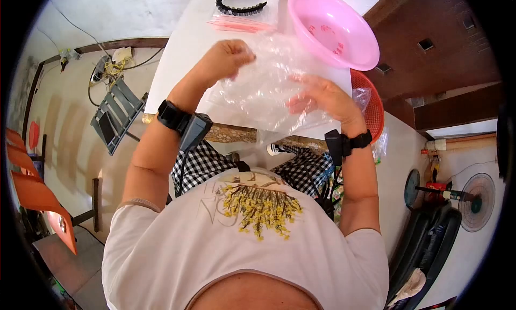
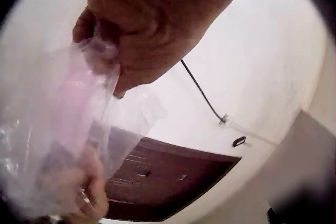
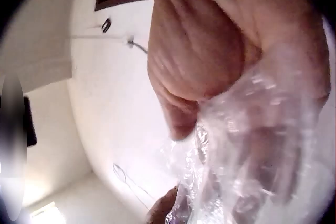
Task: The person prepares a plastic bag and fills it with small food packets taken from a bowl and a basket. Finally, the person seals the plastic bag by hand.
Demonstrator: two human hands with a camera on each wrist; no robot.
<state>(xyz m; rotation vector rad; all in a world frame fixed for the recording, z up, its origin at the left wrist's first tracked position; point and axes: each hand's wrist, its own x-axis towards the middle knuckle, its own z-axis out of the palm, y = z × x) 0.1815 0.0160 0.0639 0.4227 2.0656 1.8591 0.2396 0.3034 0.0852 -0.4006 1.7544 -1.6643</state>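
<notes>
Well, clear plastic bag (image 1: 263,97): crinkled and see-through, stretched out between the two hands, on the person's side of the pink basin (image 1: 349,27) and a little to its left

Left hand (image 1: 228,60): grasping, the fingers curled and pinching an upper edge of the film; it is left of the basin, beyond the bag's middle

Right hand (image 1: 328,97): not clenched, the fingers reaching out fairly straight with film lying over them; whether they are inside the bag or under it, I cannot tell; it is just on the person's side of the basin

White table (image 1: 180,57): under the bag, with the basin at its far right corner

Basin: round and wide, red markings on its inner bottom

Hair band (image 1: 220,9): black, curved, with an open end, left of the basin, resting on flat plastic packets (image 1: 252,24) that show reddish strips

Red basket (image 1: 374,116): mesh-sided, nearer the person than the basin and lower, by the table's right edge, some clear film in it

Folding stool (image 1: 118,113): dark, slatted, well left of the basin, a flat black object on it

Fan (image 1: 478,202): round and grey, well to the right of the basin and nearer the person's side
</notes>
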